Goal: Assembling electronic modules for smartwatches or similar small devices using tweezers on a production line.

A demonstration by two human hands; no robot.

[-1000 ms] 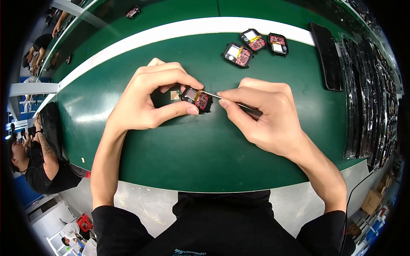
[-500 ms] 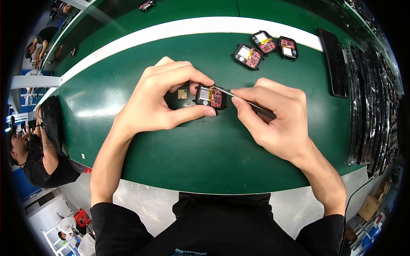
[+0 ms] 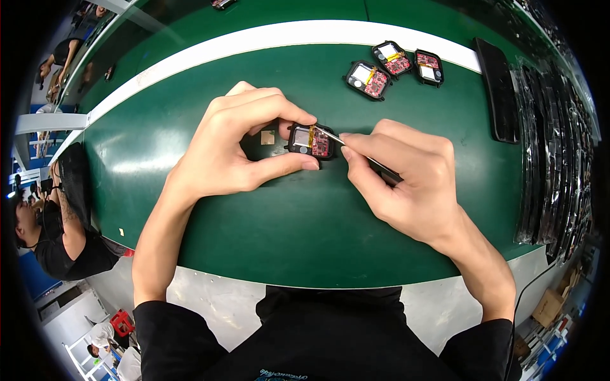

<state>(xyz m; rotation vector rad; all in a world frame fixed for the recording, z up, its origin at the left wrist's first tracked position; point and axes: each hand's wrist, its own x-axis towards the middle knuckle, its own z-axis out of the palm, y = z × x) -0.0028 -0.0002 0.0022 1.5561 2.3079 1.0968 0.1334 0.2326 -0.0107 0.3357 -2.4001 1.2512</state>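
Note:
A black smartwatch case [image 3: 311, 141] lies open-backed on the green table, showing a red circuit board, a silver battery and yellow tape. My left hand [image 3: 238, 143] grips it between the fingers at its far edge and the thumb at its near edge. In my right hand [image 3: 406, 178] is a pair of tweezers [image 3: 330, 134], pinched like a pen. Their thin tip reaches the yellow tape at the upper part of the case; whether it grips anything there is too small to tell. A small tan square [image 3: 268, 137] lies left of the case, beside my left palm.
Three similar watch cases [image 3: 367, 80] lie at the back right. Beyond them is a black flat slab [image 3: 495, 91], with stacked black trays [image 3: 546, 152] along the right side. A white rail [image 3: 254, 47] crosses the back. Another person [image 3: 70, 228] sits at the left.
Both hands, the watch case and the tweezers keep nearly the same pose. The whole view has shifted slightly, and the tweezers' angle has altered a little.

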